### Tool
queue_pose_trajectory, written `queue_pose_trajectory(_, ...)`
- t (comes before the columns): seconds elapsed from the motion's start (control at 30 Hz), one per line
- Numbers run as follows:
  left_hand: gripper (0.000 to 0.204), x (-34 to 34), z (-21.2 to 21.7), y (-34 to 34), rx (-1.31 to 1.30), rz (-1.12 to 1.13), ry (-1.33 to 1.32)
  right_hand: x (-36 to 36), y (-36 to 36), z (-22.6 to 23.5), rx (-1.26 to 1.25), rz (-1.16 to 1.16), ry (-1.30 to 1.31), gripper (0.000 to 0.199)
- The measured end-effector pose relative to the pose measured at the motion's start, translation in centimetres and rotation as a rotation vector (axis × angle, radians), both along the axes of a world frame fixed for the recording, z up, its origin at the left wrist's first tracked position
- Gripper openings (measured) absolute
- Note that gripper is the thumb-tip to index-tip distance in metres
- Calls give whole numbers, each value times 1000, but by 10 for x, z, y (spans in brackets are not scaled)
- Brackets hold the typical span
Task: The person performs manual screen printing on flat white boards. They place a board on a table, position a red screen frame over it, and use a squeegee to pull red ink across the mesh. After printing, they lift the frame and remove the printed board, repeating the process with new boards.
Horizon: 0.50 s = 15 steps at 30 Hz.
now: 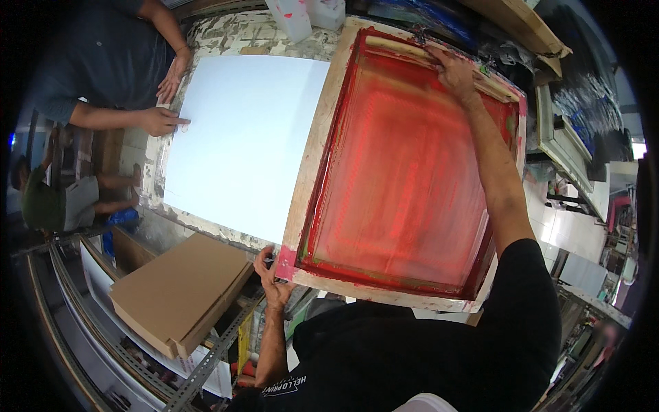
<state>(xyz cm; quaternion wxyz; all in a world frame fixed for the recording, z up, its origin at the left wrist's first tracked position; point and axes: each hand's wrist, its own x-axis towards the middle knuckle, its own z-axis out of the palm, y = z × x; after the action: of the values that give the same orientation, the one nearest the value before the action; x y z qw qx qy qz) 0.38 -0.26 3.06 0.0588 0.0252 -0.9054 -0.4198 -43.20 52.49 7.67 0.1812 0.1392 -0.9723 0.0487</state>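
Note:
A wood-framed printing screen (309, 185), its mesh covered in red ink, tilts up beside a white sheet (244, 144). My left hand (276, 283) grips the frame's near left corner, which is stained pink. At the far end of the screen, my right hand (454, 74) is closed around a long wooden squeegee (398, 49) that lies across the inside of the frame. Part of the squeegee is hidden under that hand. On the left, a co-worker's hand (163, 121) touches the sheet's left edge, and their other hand (176, 74) rests near its far left corner.
The sheet lies on a worn, paint-spotted table (226, 34). White plastic containers (292, 17) stand at its far edge. Flat cardboard boxes (182, 292) sit on a metal rack (213, 357) at the near left. Another person (62, 199) is farther left. Plastic-wrapped goods (576, 96) crowd the right.

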Motion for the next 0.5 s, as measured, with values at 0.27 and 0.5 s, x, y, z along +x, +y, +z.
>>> queue_pose_trajectory(0.27, 78, 11, 28, -3, 245, -25, 33, 118, -57, 27, -99, -74, -90, 55)
queue_pose_trajectory(0.5, 74, -4, 76, 12, 477, -12, 94, 304, -138, 102, -178, -94, -176, 50)
